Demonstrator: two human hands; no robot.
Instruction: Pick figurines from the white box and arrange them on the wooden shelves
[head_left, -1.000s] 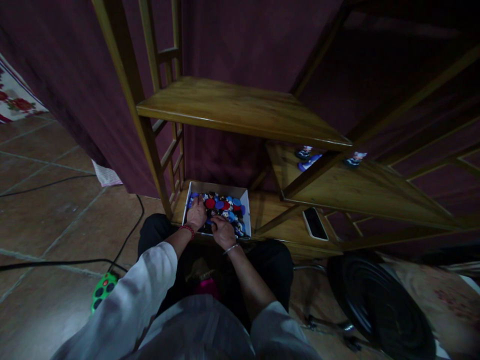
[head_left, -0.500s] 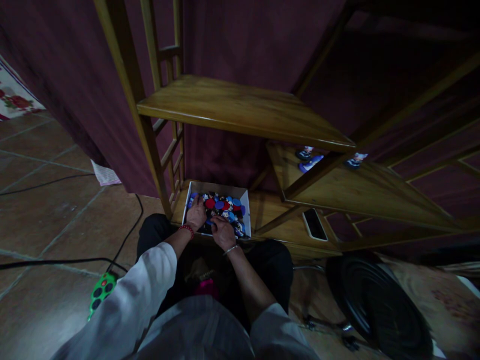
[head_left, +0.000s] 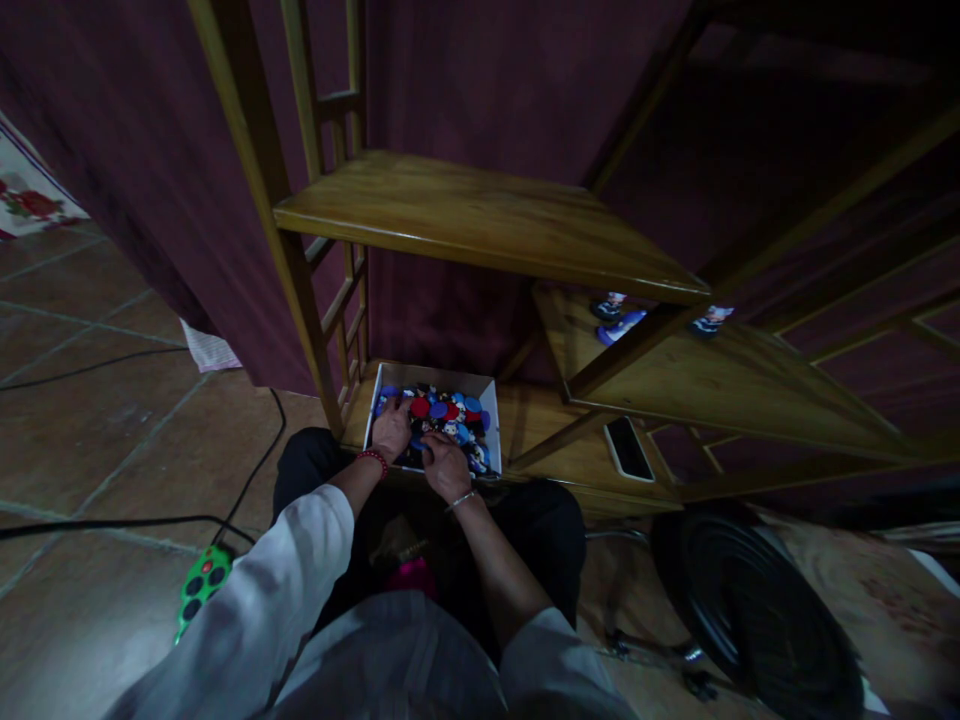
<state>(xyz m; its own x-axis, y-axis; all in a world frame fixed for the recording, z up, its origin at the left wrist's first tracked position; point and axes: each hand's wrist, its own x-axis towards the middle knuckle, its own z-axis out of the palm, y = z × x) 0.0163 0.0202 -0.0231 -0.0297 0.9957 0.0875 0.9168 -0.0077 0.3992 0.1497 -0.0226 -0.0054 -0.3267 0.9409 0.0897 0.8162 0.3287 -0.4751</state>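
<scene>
A white open box (head_left: pixel 492 440) stands on the low wooden shelf, filled with small figurines (head_left: pixel 454 428) that have red and blue round bases. My left hand (head_left: pixel 391 430), with a red bead bracelet at the wrist, lies over the left part of the box, fingers stretched out on the figurines. Close beside it, my right hand (head_left: pixel 445 466) reaches in over the near edge with its fingers closed. A blue round piece shows by its fingertips, but what they hold is hidden.
Above the box runs a wooden shelf board (head_left: pixel 465 205). To the right, a few figurines (head_left: pixel 621 328) are on another board (head_left: pixel 697 375), and a phone (head_left: pixel 630 448) lies lower down. A black round stool (head_left: pixel 750 600) stands right; a green object (head_left: pixel 202 585) and cables lie on the floor at left.
The fingers of my left hand have shifted slightly over the figurines. My right hand stays nearly in place, and the box has not moved.
</scene>
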